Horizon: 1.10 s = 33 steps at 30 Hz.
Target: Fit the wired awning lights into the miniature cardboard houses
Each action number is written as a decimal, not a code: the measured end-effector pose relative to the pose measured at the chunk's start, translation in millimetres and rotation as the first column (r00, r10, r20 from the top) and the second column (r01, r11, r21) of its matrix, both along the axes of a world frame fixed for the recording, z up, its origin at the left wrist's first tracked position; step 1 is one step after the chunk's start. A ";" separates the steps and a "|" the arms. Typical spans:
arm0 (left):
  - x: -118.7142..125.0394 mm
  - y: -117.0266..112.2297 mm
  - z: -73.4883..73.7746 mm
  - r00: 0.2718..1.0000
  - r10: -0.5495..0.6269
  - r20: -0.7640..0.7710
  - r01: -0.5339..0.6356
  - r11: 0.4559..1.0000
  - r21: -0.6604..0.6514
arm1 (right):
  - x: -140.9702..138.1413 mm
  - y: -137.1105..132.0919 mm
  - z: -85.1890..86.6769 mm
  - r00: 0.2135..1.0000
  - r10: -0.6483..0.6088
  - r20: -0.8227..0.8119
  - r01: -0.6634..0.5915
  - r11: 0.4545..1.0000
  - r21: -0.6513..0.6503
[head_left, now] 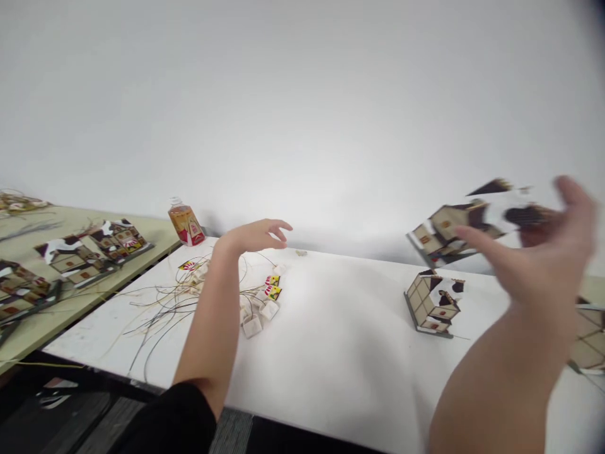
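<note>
My right hand (543, 246), blurred, grips a small model house (449, 230) with snowy white roofing, thumb in front and some fingers behind. That house is tilted above the white table (326, 378). Below it a second model house (432, 302) stands on the table. My left hand (258, 235) hangs over the table's back part, fingers bent and apart, holding nothing. Near that hand lie white square pieces (253, 326) with thin wires (161, 315), and small red, white and yellow striped awning-like pieces (273, 287).
A bottle of amber liquid (186, 221) stands at the back left corner. Several model houses (78, 258) sit on a pale green table (101, 296) to the left. Another house (588, 337) shows partly at the right edge. A plain wall (302, 113) rises behind the table.
</note>
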<state>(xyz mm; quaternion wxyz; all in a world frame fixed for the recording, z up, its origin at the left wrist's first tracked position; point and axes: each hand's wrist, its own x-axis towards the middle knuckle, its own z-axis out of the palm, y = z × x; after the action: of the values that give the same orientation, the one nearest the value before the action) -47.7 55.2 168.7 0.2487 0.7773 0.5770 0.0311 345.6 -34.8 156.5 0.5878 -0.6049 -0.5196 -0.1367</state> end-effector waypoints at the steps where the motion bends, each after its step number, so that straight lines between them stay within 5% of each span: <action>1: 1.4 11.6 -5.8 0.994 0.107 -0.024 -0.107 0.994 0.019 | -18.0 2.1 3.3 0.996 0.083 -0.024 -0.084 0.996 -0.025; 3: 3.3 31.2 -23.9 0.970 0.231 -0.078 -0.231 0.973 0.006 | -47.6 8.8 5.3 0.980 0.197 -0.029 -0.199 0.967 -0.162; 8: 0.9 61.0 -70.0 0.952 0.268 -0.150 -0.293 0.938 -0.186 | -93.1 38.7 -13.2 0.890 0.455 0.027 -0.395 0.799 -0.454; 14: -9.3 71.3 -88.2 0.916 0.308 -0.256 -0.377 0.879 -0.291 | -126.8 71.5 -51.1 0.863 0.504 0.040 -0.326 0.615 -0.718; 25: -1.0 60.8 -75.2 0.905 0.296 -0.306 -0.378 0.890 -0.256 | -136.5 78.6 -69.7 0.843 0.537 0.029 -0.247 0.434 -0.866; 33: 1.7 23.7 -25.5 0.951 0.274 -0.144 -0.276 0.961 0.008 | -143.0 77.4 -72.4 0.822 0.569 0.035 -0.243 0.406 -0.881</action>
<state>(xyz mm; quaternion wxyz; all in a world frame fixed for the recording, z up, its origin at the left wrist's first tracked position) -46.0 78.9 143.2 0.2046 0.6879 0.6963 0.0055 202.6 42.6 84.0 0.1357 -0.6310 -0.7413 0.1841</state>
